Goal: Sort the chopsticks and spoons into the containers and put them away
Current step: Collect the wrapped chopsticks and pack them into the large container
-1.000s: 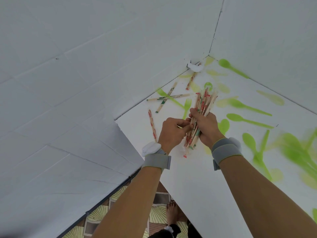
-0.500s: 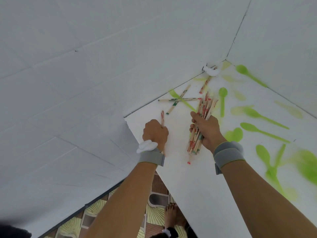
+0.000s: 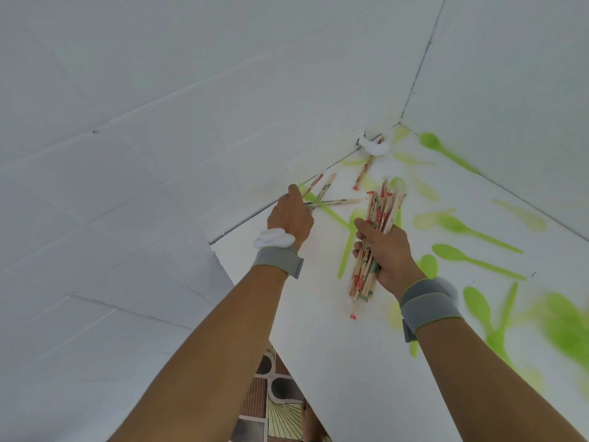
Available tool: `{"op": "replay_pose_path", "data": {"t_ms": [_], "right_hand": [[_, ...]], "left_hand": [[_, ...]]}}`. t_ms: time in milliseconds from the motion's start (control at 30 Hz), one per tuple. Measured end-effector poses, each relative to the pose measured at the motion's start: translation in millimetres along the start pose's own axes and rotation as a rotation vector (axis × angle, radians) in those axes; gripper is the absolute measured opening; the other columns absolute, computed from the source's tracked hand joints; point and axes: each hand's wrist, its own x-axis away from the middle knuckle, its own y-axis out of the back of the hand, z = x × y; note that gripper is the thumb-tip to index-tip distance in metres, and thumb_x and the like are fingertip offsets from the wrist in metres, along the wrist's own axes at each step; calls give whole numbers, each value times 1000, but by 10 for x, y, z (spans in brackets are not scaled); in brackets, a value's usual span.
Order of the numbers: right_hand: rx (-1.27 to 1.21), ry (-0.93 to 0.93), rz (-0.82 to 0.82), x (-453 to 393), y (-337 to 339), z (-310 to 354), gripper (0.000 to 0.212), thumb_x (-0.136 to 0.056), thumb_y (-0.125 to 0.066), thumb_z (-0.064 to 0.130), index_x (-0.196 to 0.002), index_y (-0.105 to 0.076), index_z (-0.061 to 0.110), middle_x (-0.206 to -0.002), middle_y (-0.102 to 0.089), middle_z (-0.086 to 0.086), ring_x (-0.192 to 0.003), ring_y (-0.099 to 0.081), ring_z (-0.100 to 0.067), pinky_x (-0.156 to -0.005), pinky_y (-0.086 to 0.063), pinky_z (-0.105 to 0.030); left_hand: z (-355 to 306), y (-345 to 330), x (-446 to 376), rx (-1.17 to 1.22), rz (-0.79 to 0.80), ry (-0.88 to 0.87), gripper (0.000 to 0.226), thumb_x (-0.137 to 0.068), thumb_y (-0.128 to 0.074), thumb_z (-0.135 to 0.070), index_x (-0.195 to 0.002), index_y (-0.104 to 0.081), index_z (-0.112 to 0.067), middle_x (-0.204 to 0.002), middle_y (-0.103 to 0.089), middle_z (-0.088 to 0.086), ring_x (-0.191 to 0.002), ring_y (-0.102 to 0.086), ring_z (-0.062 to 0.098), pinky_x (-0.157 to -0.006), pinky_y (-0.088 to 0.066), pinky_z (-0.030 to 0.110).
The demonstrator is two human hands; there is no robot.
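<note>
My left hand (image 3: pixel 291 215) reaches the crossed loose wrapped wooden chopsticks (image 3: pixel 322 199) at the white worktop's (image 3: pixel 334 346) far left edge, its grip hidden from me, while my right hand (image 3: pixel 387 253) clutches the paper-sleeved chopstick bundle (image 3: pixel 377 231), long axis pointing far.

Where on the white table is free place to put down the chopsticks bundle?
The near table strip, between the two forearms and below the bundle of chopsticks in the right hand, looks bare. Crowded: the green spoons at right and the loose chopsticks by the left hand.
</note>
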Motion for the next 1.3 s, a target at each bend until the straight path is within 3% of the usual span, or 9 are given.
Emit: {"op": "replay_pose_path", "data": {"t_ms": [133,367,533,667,800,900,1100,1167,1300], "right_hand": [[-3,-8,-5,-71,13,15,13,-95,-71,14,-97,-60,9,-70,-56,-5,-53,-52,-20,-59,-52,-35],[-31,-30,10,-175,-23,54,13,-94,-71,13,-92,-59,9,-69,-55,-6,-54,-51,-21,-59,-50,-36],[-38,-41,0,-147,-38,61,14,-95,-71,13,-91,-58,9,-69,-55,-6,-53,-51,-21,-59,-50,-35],[-52,-16,-57,-115,17,36,14,-96,-70,14,-92,-57,9,-69,-55,-6,-52,-51,-21,-59,-49,-36],[-76,8,-139,-73,119,18,16,-97,-68,17,-106,-60,6,-73,-60,-7,-53,-53,-21,-60,-50,-35],[-78,25,-182,-32,183,13,22,-98,-66,18,-114,-61,4,-78,-63,-7,-55,-56,-21,-58,-51,-34],[-92,59,-223,20,265,-16,25,-98,-67,28,-118,-67,13,-103,-75,-6,-87,-73,-26,-71,-61,-39],[-101,66,-217,30,265,-22,24,-97,-67,26,-117,-69,12,-100,-76,-6,-90,-74,-28,-76,-62,-42],[-122,55,-219,44,256,-16,28,-99,-65,21,-122,-61,7,-91,-68,-6,-71,-68,-21,-69,-56,-38]], "left_hand": [[98,-159,-166,-81,-3,9,18,-100,-50,-24,-112,-58,-14,-104,-61,5,-97,-64,31,-67,-34,30],[27,-198,-199,-139,6,-34,23,-99,-51,-28,-101,-68,-14,-105,-65,9,-92,-64,33,-67,-40,33],[-77,-156,-52,47,65,-157,17,-94,-54,-28,-85,-55,-13,-88,-60,7,-76,-57,31,-61,-41,35],[-168,-151,105,269,168,-227,22,-95,-58,-30,-84,-60,-11,-76,-66,7,-69,-59,29,-66,-51,42],[-268,-168,302,409,188,-240,30,-99,-59,-23,-82,-59,2,-75,-68,15,-69,-59,31,-67,-47,41],[-320,-193,455,520,211,-194,28,-99,-60,-24,-85,-63,1,-78,-70,12,-61,-54,22,-62,-46,37],[-369,-245,723,604,304,-179,30,-95,-65,-21,-68,-58,-9,-54,-44,-9,-48,-34,10,-51,-29,25],[-391,-247,771,580,330,-174,30,-94,-65,-22,-74,-62,1,-52,-44,-6,-47,-34,8,-50,-29,24],[-502,-235,759,581,294,-82,41,-97,-57,-33,-83,-61,6,-69,-52,13,-63,-43,16,-64,-37,32]]}}
